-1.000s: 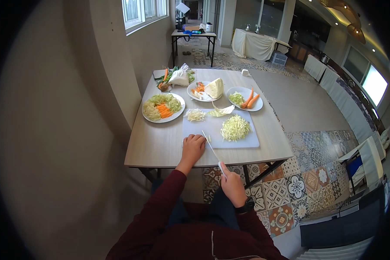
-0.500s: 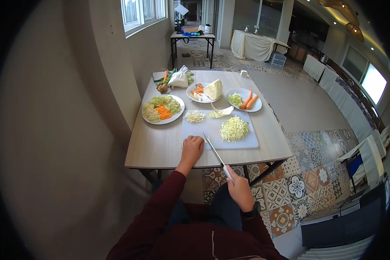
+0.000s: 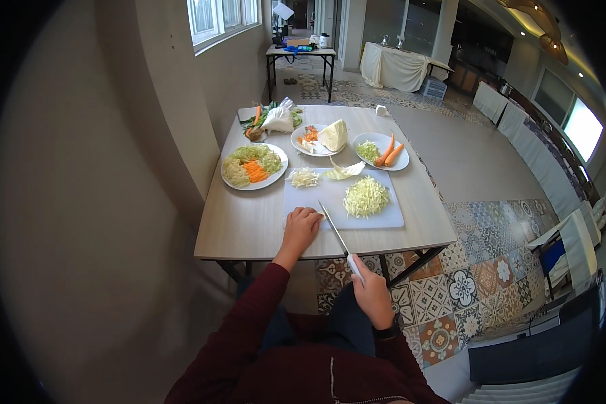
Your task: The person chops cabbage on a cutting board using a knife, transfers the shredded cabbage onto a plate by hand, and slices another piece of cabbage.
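My left hand (image 3: 302,227) rests at the front left of the white cutting board (image 3: 376,221), its fingers curled over a small pale piece that is mostly hidden. In my right hand (image 3: 371,293) is the white handle of a knife (image 3: 334,227), whose blade slants over the board with its tip just right of my left fingers. A heap of shredded cabbage (image 3: 365,197) lies on the board's right part. Behind are a smaller pale pile (image 3: 304,178) and a loose cabbage leaf (image 3: 344,170).
A plate of shredded vegetables (image 3: 254,166) stands at left. Farther back are a plate with a cabbage wedge (image 3: 332,135), a plate with carrots (image 3: 394,155), a plastic bag (image 3: 278,120) beside vegetables, and a small white object (image 3: 382,110). A wall borders the table's left side.
Compared with a second ago, my right hand and the knife handle have shifted slightly right and down. My left hand has stayed nearly in place on the board.
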`<action>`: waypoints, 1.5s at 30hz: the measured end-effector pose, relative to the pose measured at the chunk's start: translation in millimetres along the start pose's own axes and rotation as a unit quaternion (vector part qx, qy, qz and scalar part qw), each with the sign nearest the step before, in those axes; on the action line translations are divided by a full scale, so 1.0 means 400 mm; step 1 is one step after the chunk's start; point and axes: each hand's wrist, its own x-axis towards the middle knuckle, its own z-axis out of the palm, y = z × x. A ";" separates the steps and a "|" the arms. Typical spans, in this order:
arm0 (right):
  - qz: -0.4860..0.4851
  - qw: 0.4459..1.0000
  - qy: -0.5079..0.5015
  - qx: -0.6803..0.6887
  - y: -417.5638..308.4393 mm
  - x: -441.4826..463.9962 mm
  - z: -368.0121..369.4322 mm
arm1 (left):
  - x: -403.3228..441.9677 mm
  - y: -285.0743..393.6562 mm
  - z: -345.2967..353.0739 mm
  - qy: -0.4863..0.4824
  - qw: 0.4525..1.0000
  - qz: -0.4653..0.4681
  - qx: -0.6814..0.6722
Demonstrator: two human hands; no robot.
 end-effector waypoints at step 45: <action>0.003 0.997 -0.037 -0.068 -0.036 -0.012 -0.006 | -0.002 0.003 0.000 0.003 1.000 -0.023 0.004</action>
